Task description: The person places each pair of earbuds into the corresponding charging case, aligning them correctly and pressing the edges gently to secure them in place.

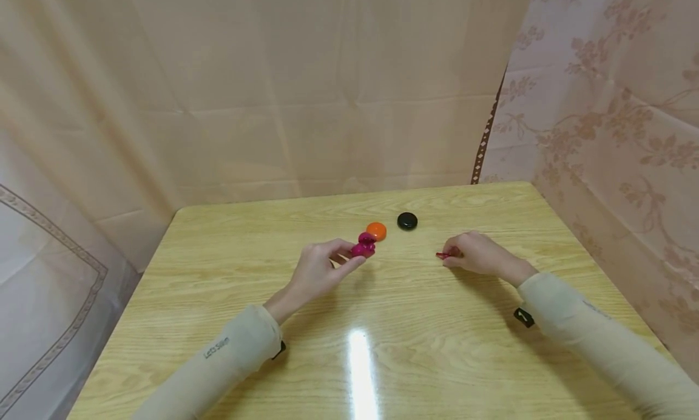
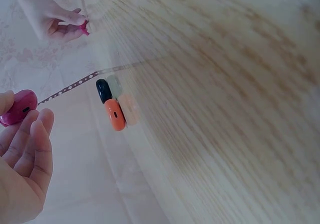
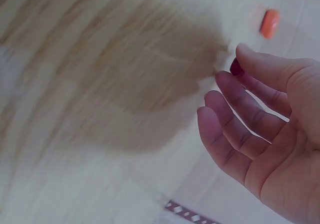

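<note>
My left hand (image 1: 319, 266) holds a small, rounded, glossy magenta case (image 1: 363, 247) above the table. The case looks hinged and opened in the head view, and a dark slot shows on its side in the left wrist view. To the right, my right hand (image 1: 474, 254) pinches a small dark red piece (image 1: 441, 255) between thumb and forefinger; most of it is hidden by the fingers, so its kind is unclear. Just beyond the magenta case lies a round orange case (image 1: 377, 230) on the table. A similar round black case (image 1: 407, 220) sits beside it, further right.
The wooden table (image 1: 218, 250) has rounded far corners and a bright light reflection near its front. A beige curtain (image 1: 273, 104) hangs behind the far edge. On the right hangs a flowered cloth (image 1: 617, 104), and a pale cloth (image 1: 43, 274) with a patterned band covers the left.
</note>
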`<state>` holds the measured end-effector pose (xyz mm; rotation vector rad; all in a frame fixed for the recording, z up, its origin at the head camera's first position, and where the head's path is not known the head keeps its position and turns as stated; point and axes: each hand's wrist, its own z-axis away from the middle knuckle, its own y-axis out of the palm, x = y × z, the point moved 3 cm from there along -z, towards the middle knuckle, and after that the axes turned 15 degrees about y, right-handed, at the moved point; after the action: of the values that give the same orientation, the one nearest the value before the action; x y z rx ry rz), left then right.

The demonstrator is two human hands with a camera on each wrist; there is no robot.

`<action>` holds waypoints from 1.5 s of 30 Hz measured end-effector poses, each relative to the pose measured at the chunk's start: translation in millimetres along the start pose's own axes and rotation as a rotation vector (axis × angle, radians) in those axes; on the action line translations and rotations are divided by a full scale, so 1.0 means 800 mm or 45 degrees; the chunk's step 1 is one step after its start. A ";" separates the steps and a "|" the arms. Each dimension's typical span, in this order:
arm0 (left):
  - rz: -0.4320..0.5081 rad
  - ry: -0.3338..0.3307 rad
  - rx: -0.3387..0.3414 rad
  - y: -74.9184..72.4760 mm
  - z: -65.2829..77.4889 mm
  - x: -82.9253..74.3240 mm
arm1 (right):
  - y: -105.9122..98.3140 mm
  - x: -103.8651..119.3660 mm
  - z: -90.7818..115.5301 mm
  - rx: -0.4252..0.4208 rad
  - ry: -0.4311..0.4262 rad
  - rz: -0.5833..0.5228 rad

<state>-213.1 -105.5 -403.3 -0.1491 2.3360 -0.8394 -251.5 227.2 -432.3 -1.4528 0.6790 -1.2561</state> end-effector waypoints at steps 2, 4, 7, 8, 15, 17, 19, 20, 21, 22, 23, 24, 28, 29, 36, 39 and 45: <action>-0.001 0.003 0.006 0.000 0.000 0.000 | -0.003 0.010 0.001 -0.013 -0.038 0.016; -0.001 0.006 0.014 0.001 -0.001 0.000 | -0.006 0.022 0.002 -0.037 -0.081 0.033; 0.004 0.002 0.021 0.002 -0.001 -0.001 | -0.011 0.042 0.002 -0.066 -0.142 0.027; 0.005 -0.002 0.021 0.003 -0.002 0.000 | -0.013 0.048 0.002 -0.077 -0.158 0.024; 0.013 -0.025 0.036 0.007 -0.002 0.001 | -0.031 0.094 0.005 -0.170 -0.295 -0.042; 0.016 -0.026 0.039 0.008 -0.003 0.001 | -0.036 0.106 0.006 -0.201 -0.338 -0.063; 0.013 -0.031 0.044 0.009 -0.003 0.000 | -0.040 0.116 0.006 -0.230 -0.377 -0.087; 0.011 -0.034 0.048 0.009 -0.003 0.000 | -0.041 0.120 0.007 -0.241 -0.393 -0.098; 0.012 -0.037 0.052 0.009 -0.003 -0.001 | -0.042 0.125 0.007 -0.252 -0.409 -0.106; 0.011 -0.042 0.057 0.010 -0.004 -0.001 | -0.043 0.128 0.007 -0.263 -0.422 -0.113; 0.011 -0.046 0.061 0.010 -0.004 -0.001 | -0.044 0.132 0.008 -0.270 -0.435 -0.123; 0.016 -0.051 0.063 0.010 -0.004 -0.002 | -0.044 0.136 0.008 -0.277 -0.448 -0.133; 0.037 -0.048 0.061 0.011 -0.006 -0.004 | -0.046 0.146 0.008 -0.324 -0.509 -0.160; 0.041 -0.040 0.058 0.011 -0.006 -0.005 | -0.046 0.148 0.008 -0.337 -0.521 -0.165; 0.052 -0.003 0.044 0.013 -0.006 -0.008 | -0.044 0.159 0.007 -0.409 -0.594 -0.158; 0.052 -0.009 0.043 0.013 -0.005 -0.009 | -0.043 0.161 0.007 -0.419 -0.626 -0.155; 0.052 -0.010 0.045 0.013 -0.005 -0.010 | -0.040 0.162 0.006 -0.416 -0.672 -0.147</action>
<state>-208.3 -93.2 -403.1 -0.0895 2.3075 -0.8580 -216.4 121.5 -358.0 -2.0167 0.4552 -0.8067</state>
